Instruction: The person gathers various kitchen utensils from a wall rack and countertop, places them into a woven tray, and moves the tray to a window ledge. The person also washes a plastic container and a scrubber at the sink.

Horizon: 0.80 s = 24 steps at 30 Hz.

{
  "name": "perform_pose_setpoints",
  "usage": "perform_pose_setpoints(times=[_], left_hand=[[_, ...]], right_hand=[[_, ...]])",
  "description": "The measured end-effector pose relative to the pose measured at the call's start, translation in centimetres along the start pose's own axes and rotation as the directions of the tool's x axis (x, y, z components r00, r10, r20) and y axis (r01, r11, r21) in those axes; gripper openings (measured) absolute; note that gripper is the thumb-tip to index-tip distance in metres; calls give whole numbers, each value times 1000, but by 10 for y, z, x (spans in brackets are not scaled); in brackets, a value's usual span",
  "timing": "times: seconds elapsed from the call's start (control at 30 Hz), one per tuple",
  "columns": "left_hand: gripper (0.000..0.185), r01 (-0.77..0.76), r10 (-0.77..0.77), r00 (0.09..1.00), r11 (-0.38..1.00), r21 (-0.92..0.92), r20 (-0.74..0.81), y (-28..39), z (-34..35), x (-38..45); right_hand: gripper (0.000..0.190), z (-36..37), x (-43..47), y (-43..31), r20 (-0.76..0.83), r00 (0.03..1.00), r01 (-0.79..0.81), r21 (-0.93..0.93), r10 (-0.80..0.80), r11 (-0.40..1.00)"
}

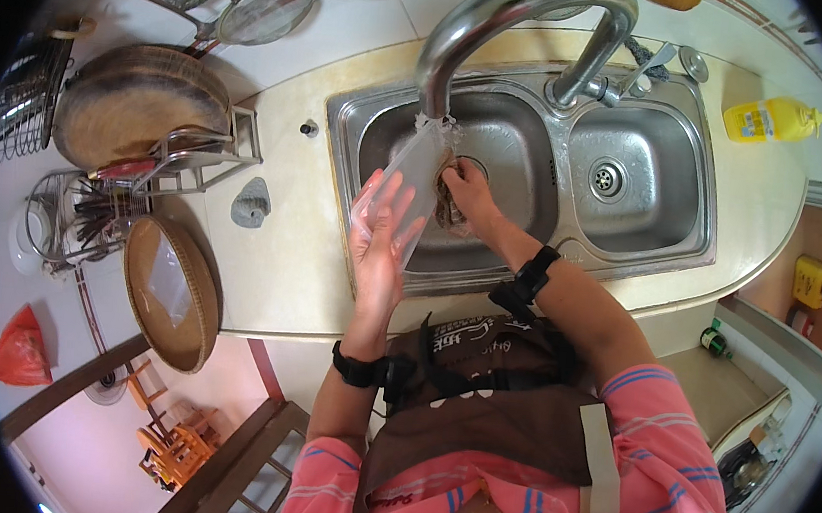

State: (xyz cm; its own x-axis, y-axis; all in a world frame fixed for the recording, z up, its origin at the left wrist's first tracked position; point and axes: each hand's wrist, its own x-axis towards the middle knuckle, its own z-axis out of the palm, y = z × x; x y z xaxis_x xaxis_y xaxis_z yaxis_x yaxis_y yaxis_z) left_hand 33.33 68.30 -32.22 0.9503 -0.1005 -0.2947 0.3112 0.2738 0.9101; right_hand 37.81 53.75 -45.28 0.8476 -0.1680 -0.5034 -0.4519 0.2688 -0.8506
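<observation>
A clear plastic bag (418, 173) hangs slantwise below the mouth of the steel faucet (437, 86), over the left sink basin (528, 171). My left hand (378, 239) supports the bag along its left side. Its fingers show through the film, and the thumb lies on the near side. On the bag's other side, my right hand (466, 192) pinches a crumpled brown item (448, 205), perhaps a cloth or scrubber; its exact kind is unclear. Water splashes around the faucet mouth. The basin's drain is partly hidden behind my right hand.
The right basin (631, 217) adjoins. A yellow soap bottle (771, 119) lies at the counter's right. Leftward are a grey cloth (251, 203), a metal rack (243, 161) with a round wooden board (141, 112), and a woven basket (178, 236) overhanging the counter edge.
</observation>
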Motion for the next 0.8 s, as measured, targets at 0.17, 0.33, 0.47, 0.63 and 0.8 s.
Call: perform_pose_setpoints(times=[0.17, 0.33, 0.47, 0.63, 0.8], left_hand=[[52, -45, 45, 999, 999, -6, -3, -8, 6, 3], [60, -191, 192, 981, 981, 26, -39, -24, 2, 14], [80, -193, 152, 966, 962, 192, 211, -34, -21, 8], [92, -133, 91, 984, 944, 302, 150, -9, -67, 14], [56, -373, 269, 927, 565, 736, 263, 25, -59, 77]], right_hand=[[33, 9, -5, -7, 241, 892, -451, 429, 382, 782], [32, 27, -21, -17, 361, 869, -489, 509, 340, 708], [35, 19, -20, -21, 312, 930, -307, 368, 194, 878], [30, -19, 3, -44, 244, 930, 359, -456, -274, 814], [25, -21, -1, -81, 494, 758, 652, -588, -426, 478]])
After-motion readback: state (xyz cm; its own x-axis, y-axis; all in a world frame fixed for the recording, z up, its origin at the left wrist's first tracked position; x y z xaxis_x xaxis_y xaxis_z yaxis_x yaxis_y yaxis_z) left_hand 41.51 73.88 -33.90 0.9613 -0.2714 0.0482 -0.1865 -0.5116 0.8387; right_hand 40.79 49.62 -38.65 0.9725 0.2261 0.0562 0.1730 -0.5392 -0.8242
